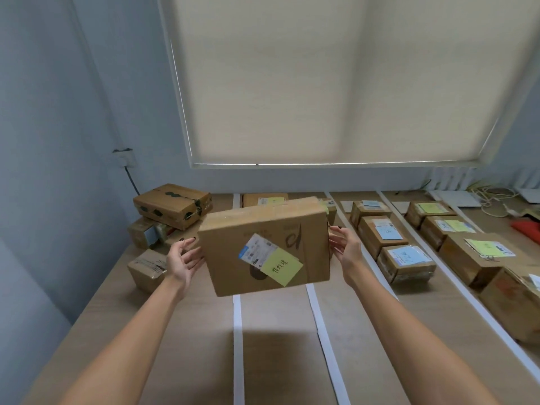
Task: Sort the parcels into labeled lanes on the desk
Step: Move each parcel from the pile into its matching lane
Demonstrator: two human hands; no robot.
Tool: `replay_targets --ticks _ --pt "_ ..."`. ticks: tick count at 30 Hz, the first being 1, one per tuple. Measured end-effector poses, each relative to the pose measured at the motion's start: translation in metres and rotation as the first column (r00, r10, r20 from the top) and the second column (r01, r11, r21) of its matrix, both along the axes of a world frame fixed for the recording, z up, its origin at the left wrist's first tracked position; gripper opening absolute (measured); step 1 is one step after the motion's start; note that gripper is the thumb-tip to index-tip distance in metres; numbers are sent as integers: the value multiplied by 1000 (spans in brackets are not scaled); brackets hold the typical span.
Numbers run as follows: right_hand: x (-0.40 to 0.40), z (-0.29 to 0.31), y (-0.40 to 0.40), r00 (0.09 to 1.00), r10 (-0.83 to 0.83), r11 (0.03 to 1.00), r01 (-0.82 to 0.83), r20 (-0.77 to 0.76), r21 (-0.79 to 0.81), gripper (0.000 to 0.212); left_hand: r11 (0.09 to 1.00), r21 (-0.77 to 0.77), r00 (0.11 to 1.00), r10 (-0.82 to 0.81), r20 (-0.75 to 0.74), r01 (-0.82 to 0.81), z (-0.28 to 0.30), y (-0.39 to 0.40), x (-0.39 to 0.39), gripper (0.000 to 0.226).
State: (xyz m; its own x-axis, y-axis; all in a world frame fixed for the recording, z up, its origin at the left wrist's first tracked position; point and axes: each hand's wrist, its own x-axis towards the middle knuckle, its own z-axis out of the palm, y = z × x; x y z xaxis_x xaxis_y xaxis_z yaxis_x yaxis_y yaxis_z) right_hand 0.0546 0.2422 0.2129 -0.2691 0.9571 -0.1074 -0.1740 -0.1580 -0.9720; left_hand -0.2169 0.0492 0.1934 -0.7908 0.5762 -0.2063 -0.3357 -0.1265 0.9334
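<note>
A flat brown cardboard parcel point(267, 252) hangs in the air above the desk point(181, 346), tilted toward me. It carries a white shipping label and a yellow sticky note point(280, 266) with handwriting. My left hand point(182, 260) presses its left side with spread fingers. My right hand point(344, 248) presses its right side with straight fingers. The parcel is over the lane between two white tape strips point(238, 346) point(327, 346). Behind it in that lane lies another parcel point(263, 198), partly hidden.
A loose pile of boxes point(172, 204) sits at the desk's left back corner, one small box point(147, 270) nearer me. Right lanes hold rows of parcels with blue notes point(382, 233) and yellow-green notes point(473, 255). Cables point(493, 198) and a red item point(526, 229) lie far right.
</note>
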Motion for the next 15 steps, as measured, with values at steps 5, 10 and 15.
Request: replay_targets --ticks 5,10,15 --pt "-5 5 -3 999 44 999 -45 24 29 26 998 31 995 -49 -85 51 9 8 1 43" --pt "-9 -2 0 990 96 993 -103 101 64 20 975 -41 965 -221 -144 217 5 14 2 46" --pt "-11 -17 9 977 81 994 -92 199 51 26 956 -109 954 -283 -97 273 0 21 10 54"
